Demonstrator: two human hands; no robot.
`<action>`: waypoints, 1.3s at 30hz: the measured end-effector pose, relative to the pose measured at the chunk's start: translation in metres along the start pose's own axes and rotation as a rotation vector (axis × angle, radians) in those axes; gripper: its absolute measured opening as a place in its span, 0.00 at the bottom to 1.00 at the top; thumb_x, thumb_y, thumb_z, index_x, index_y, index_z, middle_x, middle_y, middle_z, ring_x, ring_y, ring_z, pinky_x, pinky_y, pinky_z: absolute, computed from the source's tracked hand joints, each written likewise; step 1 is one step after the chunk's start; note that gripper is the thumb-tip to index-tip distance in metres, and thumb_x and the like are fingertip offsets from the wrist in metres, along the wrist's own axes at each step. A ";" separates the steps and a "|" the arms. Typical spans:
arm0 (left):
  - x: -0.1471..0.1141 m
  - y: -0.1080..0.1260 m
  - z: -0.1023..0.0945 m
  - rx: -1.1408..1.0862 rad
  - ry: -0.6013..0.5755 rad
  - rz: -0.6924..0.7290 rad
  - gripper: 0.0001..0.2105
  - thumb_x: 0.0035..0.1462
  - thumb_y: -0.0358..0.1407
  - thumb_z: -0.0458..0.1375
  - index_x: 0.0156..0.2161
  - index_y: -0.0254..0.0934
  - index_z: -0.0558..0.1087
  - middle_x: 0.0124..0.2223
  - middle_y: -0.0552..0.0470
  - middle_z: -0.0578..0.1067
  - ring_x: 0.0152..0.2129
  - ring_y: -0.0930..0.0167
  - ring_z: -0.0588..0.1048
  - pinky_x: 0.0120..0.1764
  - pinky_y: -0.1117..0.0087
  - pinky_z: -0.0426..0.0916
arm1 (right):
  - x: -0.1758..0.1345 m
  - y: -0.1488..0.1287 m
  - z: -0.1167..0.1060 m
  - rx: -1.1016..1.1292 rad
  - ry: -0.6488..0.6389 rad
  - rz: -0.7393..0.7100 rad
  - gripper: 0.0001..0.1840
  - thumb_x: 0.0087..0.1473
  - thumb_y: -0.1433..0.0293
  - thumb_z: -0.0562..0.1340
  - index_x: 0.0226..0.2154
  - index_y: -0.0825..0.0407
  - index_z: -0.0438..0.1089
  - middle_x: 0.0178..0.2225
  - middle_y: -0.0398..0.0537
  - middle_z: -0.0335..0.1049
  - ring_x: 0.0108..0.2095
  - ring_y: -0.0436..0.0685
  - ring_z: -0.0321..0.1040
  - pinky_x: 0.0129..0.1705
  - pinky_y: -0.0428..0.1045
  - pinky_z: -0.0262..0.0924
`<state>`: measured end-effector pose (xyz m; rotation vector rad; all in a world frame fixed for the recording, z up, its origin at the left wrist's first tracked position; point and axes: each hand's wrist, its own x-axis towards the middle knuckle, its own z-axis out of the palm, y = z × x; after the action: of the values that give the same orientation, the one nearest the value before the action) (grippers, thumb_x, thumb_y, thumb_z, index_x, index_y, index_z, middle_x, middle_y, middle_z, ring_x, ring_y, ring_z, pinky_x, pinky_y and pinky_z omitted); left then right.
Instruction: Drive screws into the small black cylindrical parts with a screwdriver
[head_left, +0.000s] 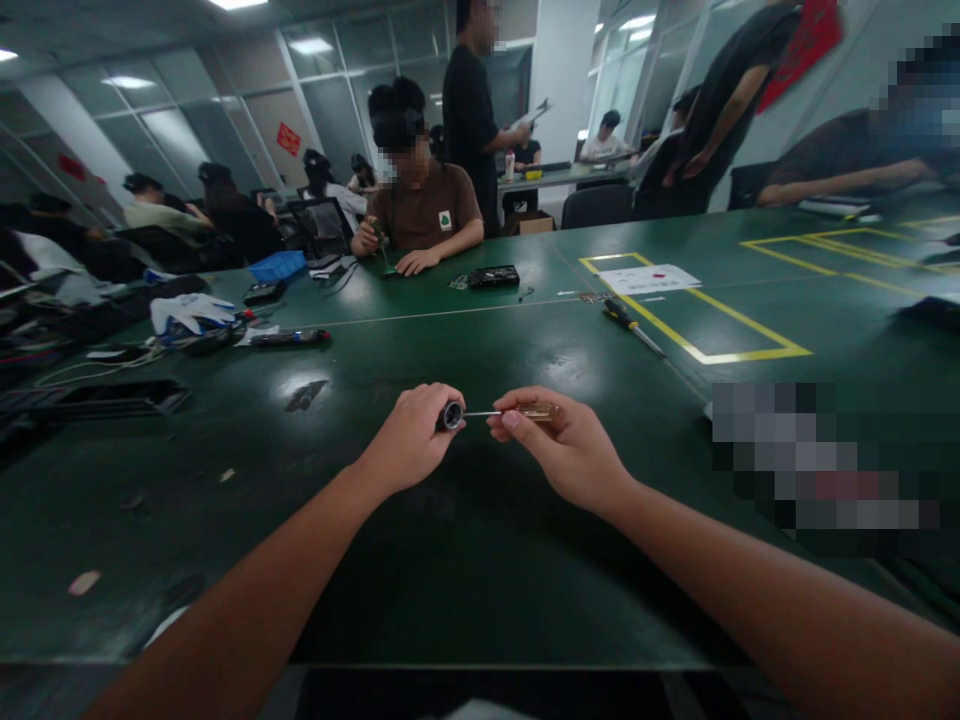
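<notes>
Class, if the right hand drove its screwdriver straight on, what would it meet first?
Probably the black cylindrical part in the left hand; the screwdriver ends at or very near it, depth leaving contact unclear.

At the centre of the frame, the left hand point(416, 438) gripped a dark cylindrical part point(450, 416), its open round end facing the camera. Just right of it, the right hand point(574, 450) held a screwdriver point(540, 411) by its amber handle, the shaft pointing left to the part. Around them spread a green table point(465, 580), with white gloves point(191, 312) at left, a yellow-and-black screwdriver point(621, 315) right of centre, and a co-worker in brown point(427, 205) seated at upper centre.
</notes>
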<state>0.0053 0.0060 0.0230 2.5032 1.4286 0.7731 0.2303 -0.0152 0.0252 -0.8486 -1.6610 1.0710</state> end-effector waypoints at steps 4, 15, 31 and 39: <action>0.000 0.000 0.000 0.001 0.005 0.000 0.04 0.61 0.29 0.60 0.41 0.38 0.71 0.38 0.52 0.75 0.37 0.66 0.72 0.43 0.61 0.64 | 0.001 -0.001 0.000 0.064 0.013 0.035 0.13 0.61 0.61 0.66 0.43 0.51 0.74 0.35 0.49 0.81 0.37 0.56 0.79 0.44 0.54 0.74; 0.000 -0.001 0.000 0.007 -0.002 0.005 0.03 0.62 0.30 0.58 0.41 0.39 0.70 0.39 0.52 0.74 0.37 0.65 0.71 0.45 0.60 0.63 | 0.005 0.006 0.000 0.239 -0.010 0.092 0.13 0.58 0.61 0.69 0.41 0.51 0.76 0.35 0.48 0.80 0.37 0.56 0.78 0.46 0.55 0.73; -0.003 -0.001 -0.003 -0.041 -0.003 0.055 0.03 0.63 0.29 0.58 0.40 0.38 0.69 0.39 0.52 0.73 0.37 0.66 0.71 0.45 0.61 0.62 | 0.013 0.009 -0.004 0.568 0.053 0.191 0.11 0.54 0.62 0.71 0.35 0.52 0.76 0.30 0.46 0.78 0.32 0.54 0.76 0.37 0.50 0.71; -0.001 -0.001 -0.002 -0.041 0.010 0.055 0.04 0.62 0.29 0.58 0.42 0.38 0.69 0.39 0.52 0.73 0.37 0.66 0.70 0.46 0.61 0.62 | 0.007 0.009 -0.001 0.391 0.027 0.083 0.12 0.56 0.61 0.71 0.38 0.51 0.76 0.32 0.47 0.79 0.34 0.54 0.77 0.41 0.51 0.73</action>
<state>0.0028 0.0053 0.0235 2.5211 1.3374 0.8174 0.2291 -0.0053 0.0195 -0.6741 -1.3411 1.3787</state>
